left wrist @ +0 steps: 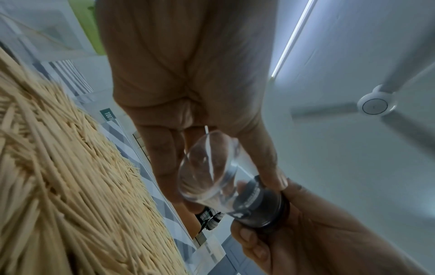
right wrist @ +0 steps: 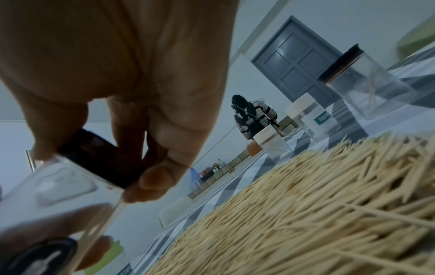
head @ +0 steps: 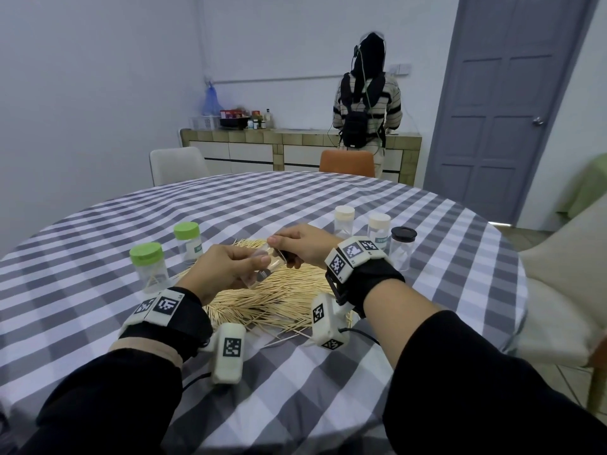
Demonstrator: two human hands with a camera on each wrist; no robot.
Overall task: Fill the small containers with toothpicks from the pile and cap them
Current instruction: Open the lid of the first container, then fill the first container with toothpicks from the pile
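Toothpick container (head: 262, 269), clear plastic with a black cap (left wrist: 263, 206), is up in the air and tilted on its side, held between both hands over the toothpick pile (head: 279, 290). Left hand (head: 223, 270) curls round the clear body, thumb lying on top; right hand (head: 305, 244) has its fingers (right wrist: 155, 178) and thumb wrapped round the black cap end. Both wrists hover just above the pile, forearms angled inward from the near edge of the round table (head: 361, 205).

Room to either side is tight-ish: two green-capped containers (head: 147, 267) stand left of the pile, with two cream-capped ones (head: 345, 221) and a black-capped one (head: 402, 247) standing to the right, close by the right wrist. Beyond the pile the checked cloth runs open to the far rim. Another person (head: 368, 103) stands at the back counter, well apart.
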